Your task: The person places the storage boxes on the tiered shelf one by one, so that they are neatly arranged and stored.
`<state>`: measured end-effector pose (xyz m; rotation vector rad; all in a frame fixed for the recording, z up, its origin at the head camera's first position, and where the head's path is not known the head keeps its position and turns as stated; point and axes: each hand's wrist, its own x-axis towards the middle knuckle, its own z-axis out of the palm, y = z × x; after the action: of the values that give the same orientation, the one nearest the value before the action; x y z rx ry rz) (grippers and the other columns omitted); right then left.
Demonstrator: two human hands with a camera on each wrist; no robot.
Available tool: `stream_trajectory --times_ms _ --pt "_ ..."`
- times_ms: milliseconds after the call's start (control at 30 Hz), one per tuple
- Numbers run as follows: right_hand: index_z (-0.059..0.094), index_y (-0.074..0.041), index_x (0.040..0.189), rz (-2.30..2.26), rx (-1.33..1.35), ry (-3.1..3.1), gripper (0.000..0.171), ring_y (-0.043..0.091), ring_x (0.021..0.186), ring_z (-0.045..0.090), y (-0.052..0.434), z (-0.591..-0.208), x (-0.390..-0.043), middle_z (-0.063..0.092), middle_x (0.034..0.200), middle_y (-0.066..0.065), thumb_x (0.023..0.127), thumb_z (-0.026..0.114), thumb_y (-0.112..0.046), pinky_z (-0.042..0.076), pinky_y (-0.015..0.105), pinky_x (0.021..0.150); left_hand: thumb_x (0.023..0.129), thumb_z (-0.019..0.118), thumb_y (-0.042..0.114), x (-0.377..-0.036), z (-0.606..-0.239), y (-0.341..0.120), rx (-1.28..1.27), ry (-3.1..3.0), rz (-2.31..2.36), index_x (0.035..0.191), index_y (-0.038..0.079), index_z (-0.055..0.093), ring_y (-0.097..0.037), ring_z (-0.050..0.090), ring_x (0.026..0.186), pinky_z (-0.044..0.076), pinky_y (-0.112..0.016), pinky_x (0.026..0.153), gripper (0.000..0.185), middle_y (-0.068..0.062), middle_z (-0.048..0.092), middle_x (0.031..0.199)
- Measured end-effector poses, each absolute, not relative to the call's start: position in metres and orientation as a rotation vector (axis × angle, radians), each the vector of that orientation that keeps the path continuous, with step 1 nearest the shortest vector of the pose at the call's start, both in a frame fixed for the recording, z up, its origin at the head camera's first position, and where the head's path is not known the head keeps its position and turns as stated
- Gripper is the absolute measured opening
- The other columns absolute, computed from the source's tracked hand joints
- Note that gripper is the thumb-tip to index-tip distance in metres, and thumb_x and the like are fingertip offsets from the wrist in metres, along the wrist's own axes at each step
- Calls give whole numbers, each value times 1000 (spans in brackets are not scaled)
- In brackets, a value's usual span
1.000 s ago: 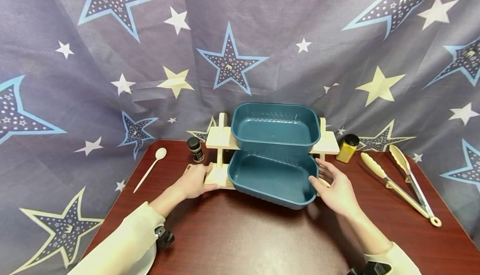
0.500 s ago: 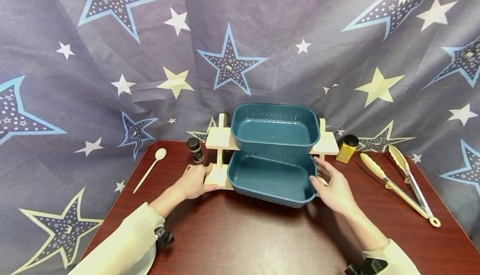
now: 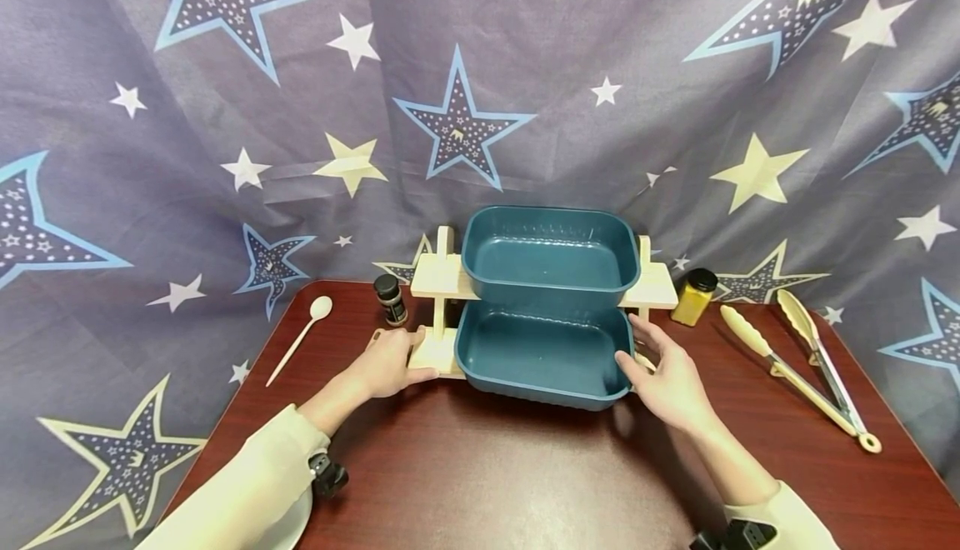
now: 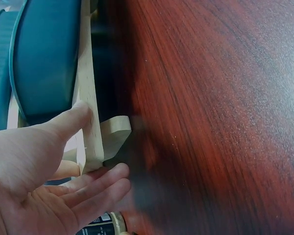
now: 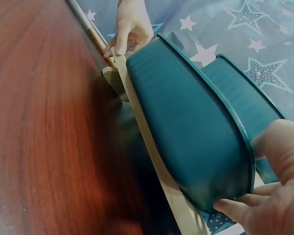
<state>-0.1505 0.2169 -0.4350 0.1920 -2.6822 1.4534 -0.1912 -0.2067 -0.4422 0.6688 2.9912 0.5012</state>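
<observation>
A two-tier pale wooden rack (image 3: 432, 352) stands against the curtain, with a blue-green plastic bin on each tier. The upper bin (image 3: 551, 271) sits level. On the lower tier, the lower bin (image 3: 540, 358) sticks out a little at its front right corner. My left hand (image 3: 386, 362) grips the rack's lower left end; in the left wrist view the thumb (image 4: 71, 117) presses the board's front edge, fingers around its end. My right hand (image 3: 671, 375) holds the lower bin's right end, thumb at the rim, fingers (image 5: 235, 208) along the outer wall and underneath.
A dark-capped spice jar (image 3: 392, 300) and a cream spoon (image 3: 300, 337) lie left of the rack. To the right are a yellow jar (image 3: 694, 296) and cream-tipped tongs (image 3: 813, 375). A white plate (image 3: 288, 525) shows partly under the left sleeve.
The lower bin's front right corner has moved slightly back toward the rack, my right hand moving with it. My left hand has stayed on the rack's end.
</observation>
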Motion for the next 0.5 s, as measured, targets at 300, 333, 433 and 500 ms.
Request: stream_trajectory --times_ms 300,333,433,500 --pt "41 1 161 1446 218 -2673 62 47 141 56 216 -437 -151 53 156 31 103 63 -4 50 54 109 92 84 36 -194 -447 -208 669 2990 523 140 -15 60 -37 74 108 59 -48 92 75 -32 73 124" --pt "41 1 161 1434 222 -2677 62 48 141 57 217 -437 -152 53 155 32 103 62 -4 50 55 109 92 85 36 -194 -447 -208 674 2988 534 140 -16 60 -37 74 108 59 -48 92 75 -32 73 124" --pt "40 2 161 1411 240 -2689 62 49 140 56 218 -437 -155 53 154 33 104 61 -4 49 57 109 93 82 44 -201 -462 -217 735 2987 579 142 -13 59 -35 75 107 59 -47 92 80 -30 73 124" --pt "39 3 162 1405 247 -2696 62 50 140 56 219 -437 -157 53 154 34 104 60 -4 48 57 109 93 79 54 -208 -475 -223 774 3009 566 142 -11 60 -32 75 101 58 -46 88 84 -28 76 119"
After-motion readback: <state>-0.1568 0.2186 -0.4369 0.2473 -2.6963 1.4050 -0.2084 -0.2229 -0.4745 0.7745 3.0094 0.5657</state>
